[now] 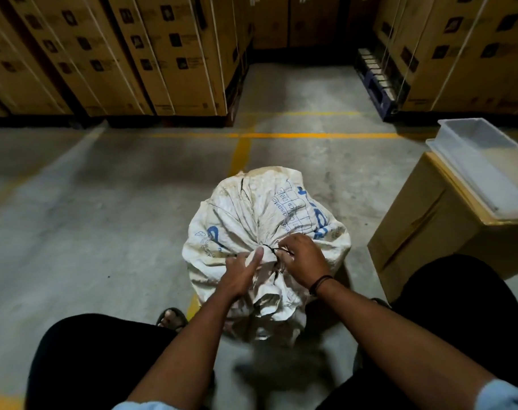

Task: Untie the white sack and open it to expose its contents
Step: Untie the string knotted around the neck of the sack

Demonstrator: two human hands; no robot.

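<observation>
One white sack (252, 214) stands upright on the concrete floor (89, 202), dead centre, right between the person's knees. It's woven plastic, crinkled and grubby, rounded like a fat bundle, with blue print across the far side. The mouth is bunched into a tight, wrinkled neck, and one thin dark cord (271, 249) is wound round it.

Both hands are on that neck, close together. The left hand (241, 273) grips the gathered cloth just below the tie, thumb laid along the bunch. The right hand (303, 261) has its fingertips curled in and pinching the cord at the knot. One dark wristband (320, 284) circles the right wrist. The loose flap of the sack above the tie flops toward the person in soft folds.

Moving outward: one sandal (172, 316) peeks out by the left knee. To the right stands one plain brown cardboard box (429, 232), edges a little dented, and on top of it sits one pale, translucent plastic tub (482, 161), rectangular with a smooth rim. Yellow lines (281, 135) cross the grey, scuffed floor beyond the sack. Further back, tall cartons (169, 54) are stacked on the left, at the rear and on the right, bound with thin pale straps, and a dark pallet (376, 81) shows under the right-hand stack.
</observation>
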